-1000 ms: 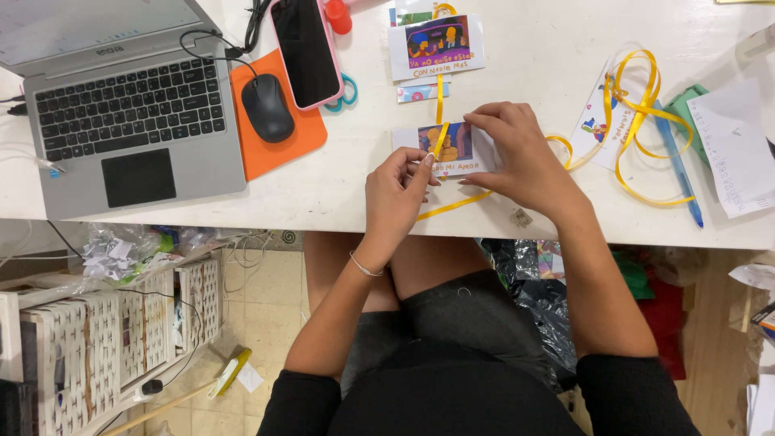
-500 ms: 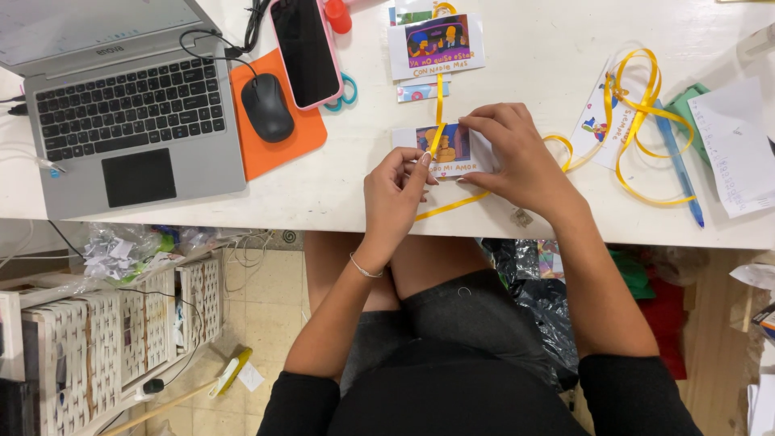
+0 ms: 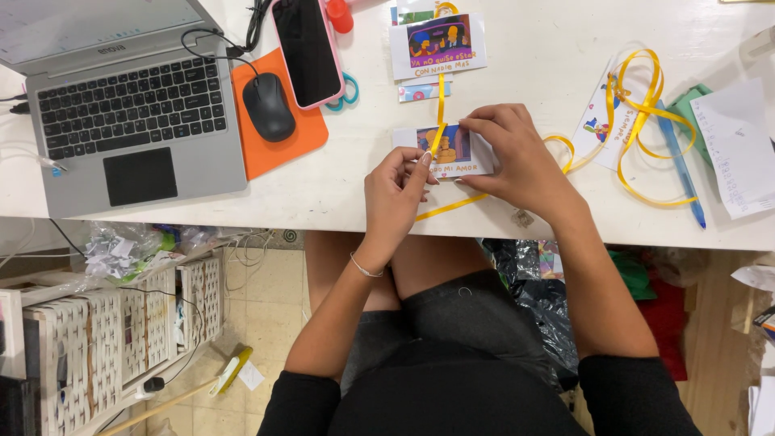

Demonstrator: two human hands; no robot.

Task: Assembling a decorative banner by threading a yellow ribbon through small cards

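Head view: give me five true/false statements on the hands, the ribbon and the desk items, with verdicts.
1. The left hand pinches the yellow ribbon at the picture card. True.
2. The right hand is resting on the computer mouse. False: it lies on the picture card; the mouse sits untouched on the orange mouse pad.
3. A phone lies face up between the laptop and a second picture card. True.
4. The blue pen is in the left hand. False: it lies on the table at the right, by a loose coil of ribbon.
5. The laptop is closed. False: its keyboard shows.
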